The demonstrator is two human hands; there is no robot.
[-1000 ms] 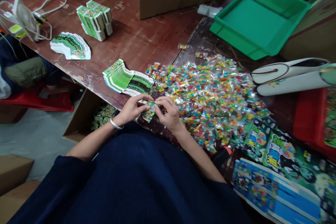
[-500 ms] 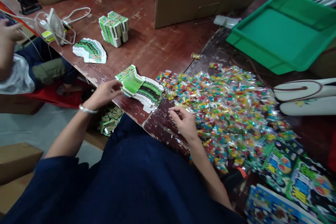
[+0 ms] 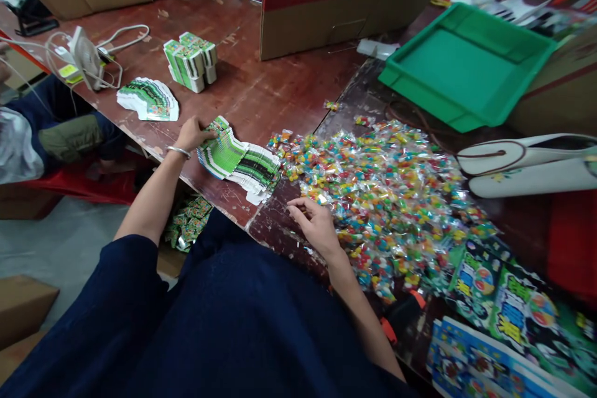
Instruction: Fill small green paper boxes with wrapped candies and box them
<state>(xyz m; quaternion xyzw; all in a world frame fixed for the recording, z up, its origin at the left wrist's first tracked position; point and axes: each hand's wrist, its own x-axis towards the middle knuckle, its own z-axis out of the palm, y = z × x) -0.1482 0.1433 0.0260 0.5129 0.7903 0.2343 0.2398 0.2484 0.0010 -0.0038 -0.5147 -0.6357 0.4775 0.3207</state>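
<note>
My left hand (image 3: 193, 133) reaches out to the left end of a fanned stack of flat green cartons (image 3: 237, 161) on the brown table. Its fingers curl over the stack's top carton. My right hand (image 3: 316, 225) rests at the near edge of a wide heap of small clear candy packets (image 3: 392, 186). Its fingers are bent in a pinch at the packets, and what they hold is too small to make out. A silver bangle sits on my left wrist.
A green tray (image 3: 466, 62) and a big cardboard box (image 3: 349, 6) stand at the back. A second fanned stack (image 3: 149, 99), folded small boxes (image 3: 189, 62), a small white fan with cable (image 3: 84, 62), a white bag (image 3: 527, 165) and printed sheets (image 3: 513, 305) lie around. Another person's legs (image 3: 60, 134) show at left.
Both hands held one small carton together; they parted. My left hand went out to the fanned stack, my right hand to the candy heap's edge. The carton is no longer in hand.
</note>
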